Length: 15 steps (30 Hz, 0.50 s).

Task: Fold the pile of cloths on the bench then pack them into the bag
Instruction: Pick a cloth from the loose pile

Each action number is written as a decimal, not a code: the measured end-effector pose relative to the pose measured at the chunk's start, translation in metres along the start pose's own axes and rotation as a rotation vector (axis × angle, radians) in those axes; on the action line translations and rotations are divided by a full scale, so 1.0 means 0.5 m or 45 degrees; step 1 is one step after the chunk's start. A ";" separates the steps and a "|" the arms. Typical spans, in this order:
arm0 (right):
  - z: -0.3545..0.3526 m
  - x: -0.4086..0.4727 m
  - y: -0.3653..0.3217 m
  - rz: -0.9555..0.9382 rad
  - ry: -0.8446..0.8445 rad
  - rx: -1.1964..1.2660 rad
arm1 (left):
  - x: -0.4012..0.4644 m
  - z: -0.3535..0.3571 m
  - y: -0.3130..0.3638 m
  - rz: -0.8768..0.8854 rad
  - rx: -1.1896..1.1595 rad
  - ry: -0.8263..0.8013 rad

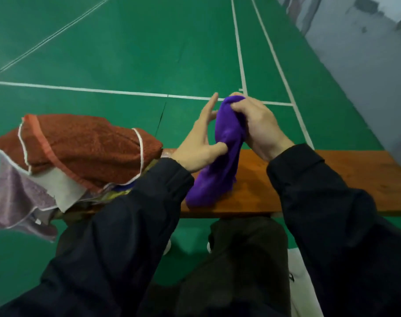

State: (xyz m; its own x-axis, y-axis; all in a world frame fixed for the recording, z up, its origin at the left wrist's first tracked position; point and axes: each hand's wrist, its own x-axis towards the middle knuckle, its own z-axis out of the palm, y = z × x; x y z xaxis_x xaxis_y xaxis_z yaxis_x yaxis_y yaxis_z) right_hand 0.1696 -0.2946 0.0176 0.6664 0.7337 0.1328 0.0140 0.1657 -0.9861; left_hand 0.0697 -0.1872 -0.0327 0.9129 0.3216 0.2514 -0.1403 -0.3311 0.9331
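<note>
Two hands work one purple cloth (220, 161) above the orange bench (332, 177). The right hand (256, 124) clenches the bunched upper end of the cloth, fingers curled round it. The left hand (201, 143) lies against the cloth's left side, fingers straight and raised, thumb pressing into the fabric; whether it pinches an edge cannot be told. The cloth's lower end rests crumpled on the bench near its near edge.

The pile of unfolded cloths (76, 152) sits to the left, a rust-coloured towel on top and lilac cloths hanging off the near left side. A white object (302, 282) at the near right, beside the person's leg, may be the bag; this is uncertain.

Recommended procedure for the step in hand:
1. Locate two adjacent corners, one per hand.
2. Draw the hands apart until the edge is taut.
3. Shake once so the cloth hangs flat.
4. Lay it on the bare bench to the right of the pile, then fold edge to edge.

Risk: folding while bunched traps creases and produces a bulky bundle.
</note>
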 end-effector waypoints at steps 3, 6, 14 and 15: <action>-0.013 0.021 -0.030 -0.154 0.027 -0.241 | 0.056 0.001 0.029 -0.057 -0.191 -0.131; -0.045 0.038 -0.029 -0.214 0.167 -0.272 | 0.075 -0.027 0.005 -0.147 -0.197 -0.218; -0.129 0.055 0.035 -0.163 0.422 -0.458 | 0.044 -0.084 -0.043 -0.331 -0.177 -0.146; -0.143 0.057 0.040 -0.149 0.470 -0.455 | 0.040 -0.094 -0.049 -0.385 -0.180 -0.129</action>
State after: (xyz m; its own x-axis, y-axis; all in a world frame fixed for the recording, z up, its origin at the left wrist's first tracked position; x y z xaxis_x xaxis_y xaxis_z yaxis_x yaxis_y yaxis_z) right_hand 0.2423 -0.3177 -0.0054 0.8625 0.4322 0.2634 0.3143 -0.0496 -0.9480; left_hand 0.0737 -0.1310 -0.0385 0.9537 0.2944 -0.0619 0.0969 -0.1055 0.9897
